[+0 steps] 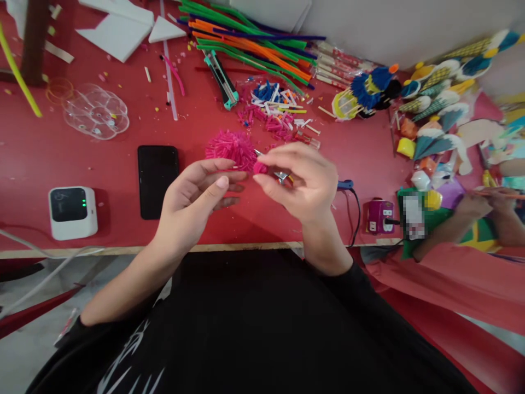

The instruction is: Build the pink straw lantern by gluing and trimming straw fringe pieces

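My right hand [305,178] pinches a small pink fuzzy piece [261,167] between thumb and fingertips. Facing it, my left hand [200,191] is open, fingers spread and slightly curled, with nothing in it. Just beyond both hands lies a pile of pink fuzzy pieces [229,146] on the red table [118,180]. Shiny metal parts of a tool [281,176] show by my right fingers; most of it is hidden, and I cannot tell whether the hand touches it. More cut pink bits [279,126] lie behind.
Green and orange pipe cleaners [254,41] lie at the back near a box cutter [221,79]. A phone [158,180], white device [74,212] and clear flower-shaped tray [96,112] are left. Rightward are a blue-handled tool [345,185], purple power socket [380,216] and a co-worker's hands [488,202].
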A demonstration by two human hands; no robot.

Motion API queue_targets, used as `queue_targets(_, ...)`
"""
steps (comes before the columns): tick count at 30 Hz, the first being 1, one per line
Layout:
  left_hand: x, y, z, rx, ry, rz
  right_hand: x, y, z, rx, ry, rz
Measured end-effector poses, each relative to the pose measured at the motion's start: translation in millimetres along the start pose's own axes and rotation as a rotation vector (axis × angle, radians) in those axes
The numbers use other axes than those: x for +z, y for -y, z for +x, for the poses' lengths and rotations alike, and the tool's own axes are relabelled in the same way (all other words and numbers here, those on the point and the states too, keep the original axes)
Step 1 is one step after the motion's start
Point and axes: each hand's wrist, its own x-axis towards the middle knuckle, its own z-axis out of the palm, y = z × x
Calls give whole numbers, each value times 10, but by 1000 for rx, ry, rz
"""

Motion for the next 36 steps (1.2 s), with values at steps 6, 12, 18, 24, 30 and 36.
queue_targets(6, -134, 19, 199, 323, -73, 262, 156, -395, 175, 39, 6, -31)
queue_targets(12, -276, -7, 402, 483, -27, 537, 297, -494, 204, 1, 84, -57)
queue_targets(18, -297, -3, 601, 515, -39, 672, 325, -522, 204, -44, 77, -83)
queue_targets(24, -245, 18, 783, 517, 39, 591, 361, -528, 190, -26, 55, -110)
queue_targets(30, -236, 31, 841, 534, 21, 630, 378, -609, 138, -6, 66, -66)
queue_targets(36, -259, 58, 860, 548, 13, 572, 397, -567, 132, 13, -4, -2)
